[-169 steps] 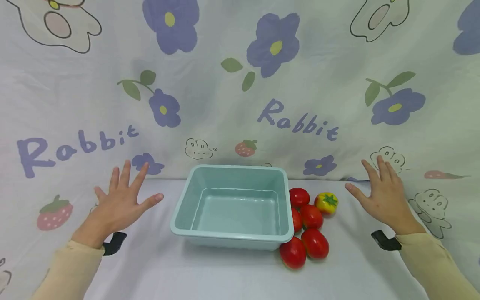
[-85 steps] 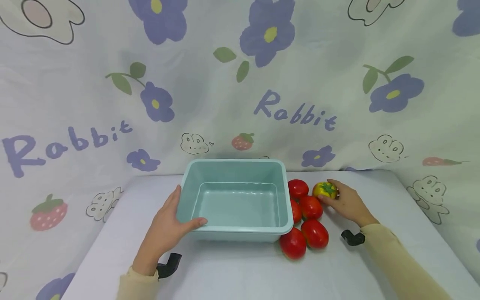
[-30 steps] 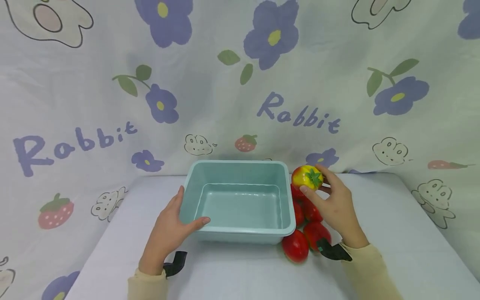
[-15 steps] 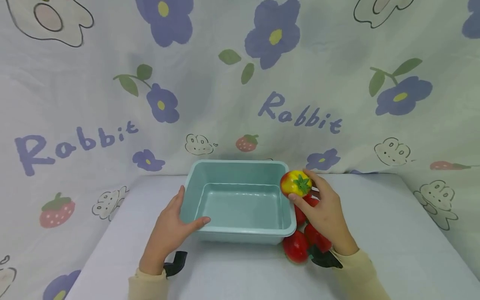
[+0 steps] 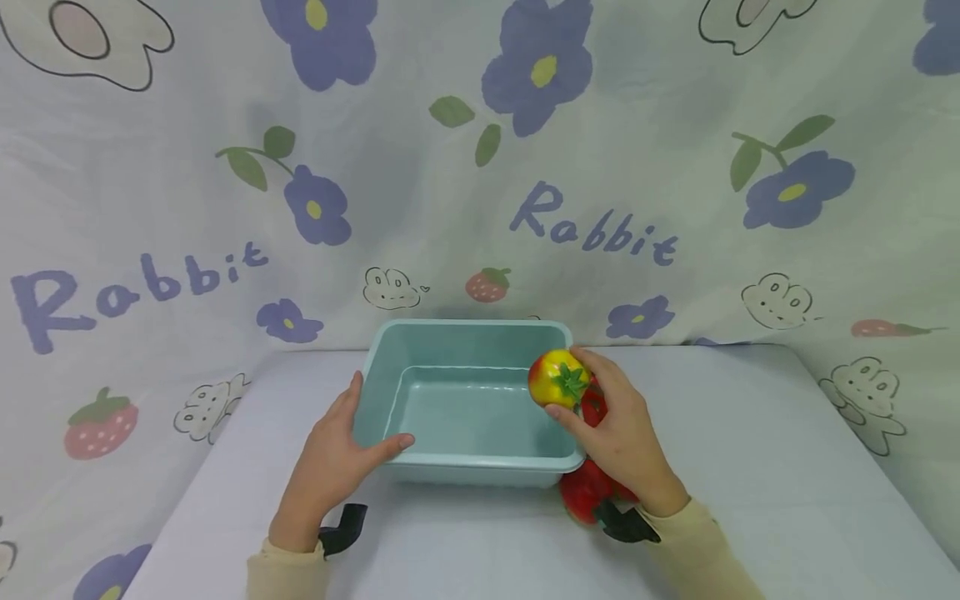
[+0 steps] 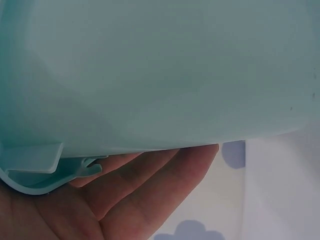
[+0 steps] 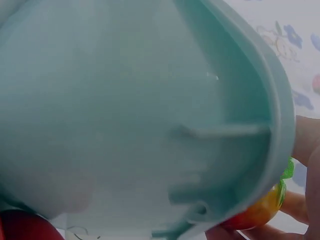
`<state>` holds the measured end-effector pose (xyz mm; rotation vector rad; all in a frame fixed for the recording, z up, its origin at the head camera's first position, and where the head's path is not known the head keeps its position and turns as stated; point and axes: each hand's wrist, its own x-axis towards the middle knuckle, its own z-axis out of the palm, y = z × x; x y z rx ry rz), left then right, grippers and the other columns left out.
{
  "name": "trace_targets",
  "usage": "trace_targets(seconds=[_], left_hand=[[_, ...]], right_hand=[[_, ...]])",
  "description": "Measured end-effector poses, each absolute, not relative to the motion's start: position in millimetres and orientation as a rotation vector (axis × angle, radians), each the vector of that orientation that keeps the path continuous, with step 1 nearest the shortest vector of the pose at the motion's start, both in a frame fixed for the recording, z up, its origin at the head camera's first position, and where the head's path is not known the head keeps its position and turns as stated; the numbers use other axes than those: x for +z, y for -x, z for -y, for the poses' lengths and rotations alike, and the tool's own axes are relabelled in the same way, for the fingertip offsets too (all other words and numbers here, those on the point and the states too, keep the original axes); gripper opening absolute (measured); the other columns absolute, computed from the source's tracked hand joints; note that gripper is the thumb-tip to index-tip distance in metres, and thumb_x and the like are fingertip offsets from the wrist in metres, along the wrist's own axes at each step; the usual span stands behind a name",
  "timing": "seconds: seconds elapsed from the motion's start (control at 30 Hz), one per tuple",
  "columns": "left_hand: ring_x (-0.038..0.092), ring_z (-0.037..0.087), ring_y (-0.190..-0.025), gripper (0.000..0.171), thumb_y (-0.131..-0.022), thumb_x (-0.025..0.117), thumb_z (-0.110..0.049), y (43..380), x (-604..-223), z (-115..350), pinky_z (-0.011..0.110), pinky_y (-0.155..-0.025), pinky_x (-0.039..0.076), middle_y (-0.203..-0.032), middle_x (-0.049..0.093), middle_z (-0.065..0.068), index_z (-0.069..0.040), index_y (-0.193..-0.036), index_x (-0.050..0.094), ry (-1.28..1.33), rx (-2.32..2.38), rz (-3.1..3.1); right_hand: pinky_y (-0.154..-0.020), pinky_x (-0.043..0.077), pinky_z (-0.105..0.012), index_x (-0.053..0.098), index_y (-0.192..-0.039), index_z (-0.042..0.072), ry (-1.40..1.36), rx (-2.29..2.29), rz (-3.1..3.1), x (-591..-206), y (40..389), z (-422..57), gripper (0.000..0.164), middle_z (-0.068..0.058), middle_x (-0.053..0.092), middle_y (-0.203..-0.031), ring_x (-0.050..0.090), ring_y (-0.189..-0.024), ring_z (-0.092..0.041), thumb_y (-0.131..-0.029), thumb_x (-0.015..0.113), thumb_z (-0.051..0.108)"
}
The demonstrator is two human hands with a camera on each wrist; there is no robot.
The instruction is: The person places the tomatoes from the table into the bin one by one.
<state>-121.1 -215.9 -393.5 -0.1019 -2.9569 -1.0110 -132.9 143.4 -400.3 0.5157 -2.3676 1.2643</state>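
Note:
A pale blue-green plastic basin (image 5: 465,472) stands mid-table with nothing in it. My left hand (image 5: 330,458) grips its left side, thumb over the front rim and fingers along the outer wall (image 6: 165,100). Above the basin's right rim, my right hand (image 5: 626,429) holds a yellow-and-red fruit (image 5: 553,379) with a green leafy top, thumb in front and fingers behind. In the right wrist view the rim partly covers this fruit (image 7: 262,207).
Smooth red fruits (image 5: 583,492) lie against the basin's right side, mostly hidden by the right hand and wrist. A white cloth covers the table (image 5: 465,546). Behind stands a patterned fabric backdrop (image 5: 420,200) with flowers and rabbits.
From beside the basin, the right hand has carried the yellow-and-red fruit leftward until it overhangs the right rim. The left hand keeps its hold on the basin.

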Motion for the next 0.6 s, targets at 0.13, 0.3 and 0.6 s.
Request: trace_targets(seconds=[0.13,0.3,0.6], left_hand=[[0.025,0.045,-0.147,0.119,-0.082,0.072,-0.064,121.6,-393.8,216.5,0.066,-0.112,0.028,-0.163,0.021,0.024,-0.005,-0.161,0.006,0.103,-1.010,2.955],[0.026,0.046,-0.147,0.119,-0.082,0.072,-0.065,122.1,-392.9,215.1,0.067,-0.111,0.029,-0.163,0.022,0.025,-0.004,-0.161,0.006,0.103,-0.997,2.956],[0.025,0.047,-0.147,0.119,-0.082,0.071,-0.065,121.6,-391.9,215.0,0.067,-0.111,0.028,-0.163,0.021,0.025,-0.005,-0.161,0.005,0.102,-0.993,2.962]], right_hand=[[-0.089,0.057,-0.042,0.049,-0.146,0.013,-0.539,1.220,2.380,-402.0,131.2,-138.1,0.074,-0.004,0.055,-0.139,0.057,-0.114,-0.019,-0.083,0.085,0.026],[-0.097,0.054,-0.042,0.049,-0.146,0.015,-0.541,1.181,2.435,-403.5,129.5,-133.8,0.074,-0.001,0.056,-0.139,0.056,-0.121,-0.017,-0.084,0.084,0.034],[-0.098,0.052,-0.049,0.047,-0.149,0.015,-0.535,1.142,2.515,-404.4,128.0,-132.8,0.078,-0.004,0.053,-0.144,0.052,-0.126,-0.024,-0.084,0.081,0.041]])
